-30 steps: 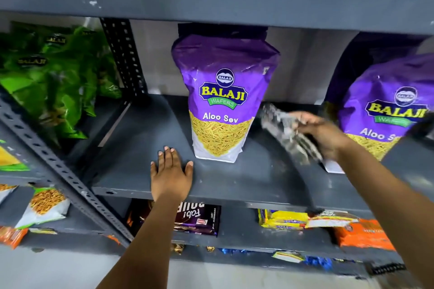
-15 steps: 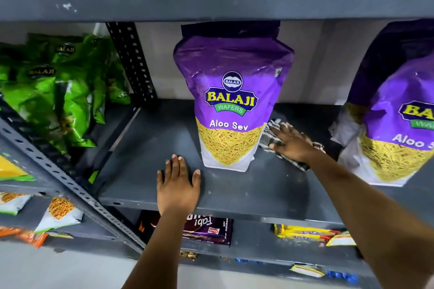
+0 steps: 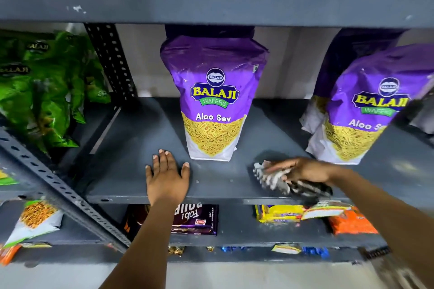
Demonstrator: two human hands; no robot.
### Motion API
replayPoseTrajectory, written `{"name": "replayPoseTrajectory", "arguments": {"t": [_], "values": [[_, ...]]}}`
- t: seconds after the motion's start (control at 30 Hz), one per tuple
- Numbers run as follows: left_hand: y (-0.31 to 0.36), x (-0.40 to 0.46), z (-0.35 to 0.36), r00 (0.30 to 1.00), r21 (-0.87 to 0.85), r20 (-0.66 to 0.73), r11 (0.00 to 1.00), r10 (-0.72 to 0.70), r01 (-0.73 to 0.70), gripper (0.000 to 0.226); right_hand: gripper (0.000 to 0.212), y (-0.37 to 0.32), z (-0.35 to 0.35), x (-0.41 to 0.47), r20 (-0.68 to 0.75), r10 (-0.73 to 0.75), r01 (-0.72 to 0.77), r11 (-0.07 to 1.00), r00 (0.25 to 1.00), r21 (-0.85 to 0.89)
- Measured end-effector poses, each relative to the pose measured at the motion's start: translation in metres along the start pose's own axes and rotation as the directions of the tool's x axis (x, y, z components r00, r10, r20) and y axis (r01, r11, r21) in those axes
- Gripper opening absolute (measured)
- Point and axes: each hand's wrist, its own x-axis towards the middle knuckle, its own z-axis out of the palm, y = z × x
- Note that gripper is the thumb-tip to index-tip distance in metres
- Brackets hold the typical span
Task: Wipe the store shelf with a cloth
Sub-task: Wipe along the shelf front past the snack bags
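While pressed flat on the front of the grey metal shelf (image 3: 131, 166) at about 6 o'clock, left hand (image 3: 167, 176) with fingers (image 3: 164, 159) spread open and holding nothing, thumb out toward 3 o'clock. At 4 o'clock, right hand (image 3: 303, 169) closed on a striped black-and-white cloth (image 3: 281, 183), cloth bunched under the palm and blurred, lying on the shelf near its front lip, part of it trailing toward 5 o'clock over the edge. Below the lip, on the lower shelf (image 3: 234, 225): a dark Fab! biscuit pack (image 3: 197, 218) at 6 o'clock, partly behind the left forearm; a yellow packet (image 3: 277, 213) and an orange packet (image 3: 352, 223) at 5 o'clock. At 8 o'clock, a perforated grey angle bar (image 3: 58, 190) running diagonally, a pale pouch of yellow snack (image 3: 35, 218) just beyond it.

Farther back, just past the left fingertips at 12 o'clock, an upright purple Balaji Aloo Sev bag (image 3: 213, 91), standing apart from both hands. At 2 o'clock, a second Aloo Sev bag (image 3: 366, 105), tilted, with another purple bag behind it, just beyond the right hand. At 10 o'clock, green Balaji bags (image 3: 47, 91) stacked in the neighbouring bay, beyond a perforated upright post (image 3: 110, 61). Overhead at 12 o'clock, the front edge of the upper shelf (image 3: 211, 0), yellow-green packs on top.
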Motion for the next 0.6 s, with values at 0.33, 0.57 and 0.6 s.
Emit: {"name": "replayPoseTrajectory", "arguments": {"t": [0.33,0.57,0.6], "values": [[-0.001,-0.001,-0.001,1.000,0.008,0.009,1.000,0.008,-0.008,0.066,0.045,0.016,0.024,0.042,-0.362,-0.030,-0.007,0.995,0.932,-0.099],[-0.002,-0.001,0.000,1.000,-0.005,0.008,1.000,0.016,-0.016,0.066,0.047,-0.026,0.024,-0.023,-0.303,0.049,-0.030,0.997,0.952,0.067],[-0.001,0.000,0.001,1.000,-0.006,0.004,1.000,0.018,-0.018,0.065,0.049,-0.039,0.035,-0.018,-0.402,0.008,0.023,0.997,0.916,0.071]]}}
